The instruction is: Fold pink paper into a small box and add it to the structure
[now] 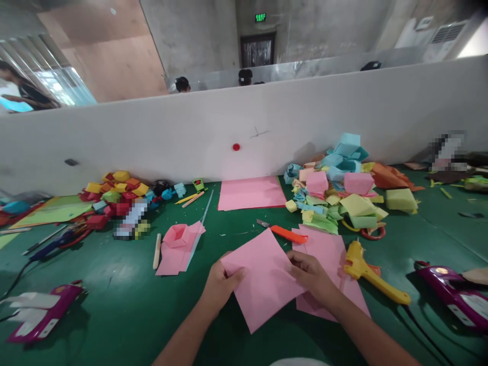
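A square sheet of pink paper (267, 284) is held up over the green table, turned so one corner points down. My left hand (221, 279) pinches its left corner, thumb on top. At the right corner my right hand (310, 274) grips the same sheet between thumb and fingers. More pink sheets (328, 244) lie under and beyond my right hand. An orange utility knife (287, 234) with its blade out rests just behind the held sheet. To the left, a folded pink paper box (180, 236) sits on pink paper scraps.
A yellow glue gun (373, 277) lies at right, near a purple power strip (453, 295). Coloured paper boxes are piled at back right (343, 183) and back left (118, 193). A pink paper stack (249, 193) lies by the white partition (190, 137).
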`<state>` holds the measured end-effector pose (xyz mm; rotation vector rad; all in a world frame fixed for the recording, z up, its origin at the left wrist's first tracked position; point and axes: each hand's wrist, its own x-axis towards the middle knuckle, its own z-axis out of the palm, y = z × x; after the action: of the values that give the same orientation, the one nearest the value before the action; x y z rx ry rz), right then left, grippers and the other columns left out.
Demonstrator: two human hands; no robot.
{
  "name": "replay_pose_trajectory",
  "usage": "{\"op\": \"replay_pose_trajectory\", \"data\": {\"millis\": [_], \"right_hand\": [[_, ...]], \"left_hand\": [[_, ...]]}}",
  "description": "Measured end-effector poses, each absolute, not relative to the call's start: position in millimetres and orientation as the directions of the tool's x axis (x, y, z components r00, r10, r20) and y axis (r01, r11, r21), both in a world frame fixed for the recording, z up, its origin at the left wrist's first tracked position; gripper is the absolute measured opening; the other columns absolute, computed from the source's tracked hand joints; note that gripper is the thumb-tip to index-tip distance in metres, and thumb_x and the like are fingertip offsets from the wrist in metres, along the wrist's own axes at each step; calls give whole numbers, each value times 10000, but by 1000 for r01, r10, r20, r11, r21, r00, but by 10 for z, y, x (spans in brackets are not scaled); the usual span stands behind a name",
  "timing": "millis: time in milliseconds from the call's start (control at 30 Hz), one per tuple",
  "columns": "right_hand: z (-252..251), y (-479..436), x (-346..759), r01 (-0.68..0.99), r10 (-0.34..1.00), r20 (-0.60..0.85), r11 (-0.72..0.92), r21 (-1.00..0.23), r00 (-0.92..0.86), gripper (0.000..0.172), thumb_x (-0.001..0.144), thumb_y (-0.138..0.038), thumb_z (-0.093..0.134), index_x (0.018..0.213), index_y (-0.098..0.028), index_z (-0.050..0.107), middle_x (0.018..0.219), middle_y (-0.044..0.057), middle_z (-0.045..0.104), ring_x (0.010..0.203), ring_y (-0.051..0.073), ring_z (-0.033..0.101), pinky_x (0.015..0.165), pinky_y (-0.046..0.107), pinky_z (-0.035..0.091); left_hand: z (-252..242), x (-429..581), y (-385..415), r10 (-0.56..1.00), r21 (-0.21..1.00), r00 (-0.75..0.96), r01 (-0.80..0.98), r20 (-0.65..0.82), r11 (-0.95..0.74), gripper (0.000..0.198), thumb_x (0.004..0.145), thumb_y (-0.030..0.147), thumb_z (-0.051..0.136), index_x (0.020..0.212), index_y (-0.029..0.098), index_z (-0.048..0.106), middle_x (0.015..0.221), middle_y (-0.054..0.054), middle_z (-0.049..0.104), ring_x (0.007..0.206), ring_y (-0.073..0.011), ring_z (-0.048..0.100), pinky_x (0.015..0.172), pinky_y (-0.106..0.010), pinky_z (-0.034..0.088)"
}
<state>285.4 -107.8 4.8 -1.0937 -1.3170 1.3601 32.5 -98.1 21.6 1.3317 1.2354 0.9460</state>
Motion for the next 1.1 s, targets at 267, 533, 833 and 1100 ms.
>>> {"op": "replay_pose_trajectory", "data": {"millis": [267,533,833,1100], "right_hand": [[-89,-1014,2780,170,997,-74,-67,-983,-36,422,801,-579,663,672,-216,492,591,-61,396,542,111,350,492,246,268],[118,-791,2738,417,1000,15,14,-909,-2,315,777,-479,625,644,-215,515,602,-42,479,584,145,453,546,271,338],[34,-648,2589,480,996,25,-17,-877,81,324,741,-420,666,584,-239,448,563,-31,539,537,159,492,511,280,344],[17,-669,2634,455,998,61,64,-888,-19,233,738,-411,646,664,-236,511,666,-10,604,629,185,552,589,306,426]], "left_hand": [[163,354,-899,974,999,219,6,-50,50,625,732,395,783,1278,184,566,1173,-107,717,1026,-269,697,841,-371,586],[220,207,-463,965,958,261,281,-25,-51,319,737,370,714,952,136,727,951,-96,773,846,-250,714,714,-327,562],[189,62,-295,985,891,102,422,139,-169,157,728,343,700,794,201,714,796,-2,713,782,-191,631,757,-293,507],[73,46,-322,980,933,187,336,70,-131,286,749,375,700,939,162,691,889,-49,743,817,-218,690,723,-303,548]]}}
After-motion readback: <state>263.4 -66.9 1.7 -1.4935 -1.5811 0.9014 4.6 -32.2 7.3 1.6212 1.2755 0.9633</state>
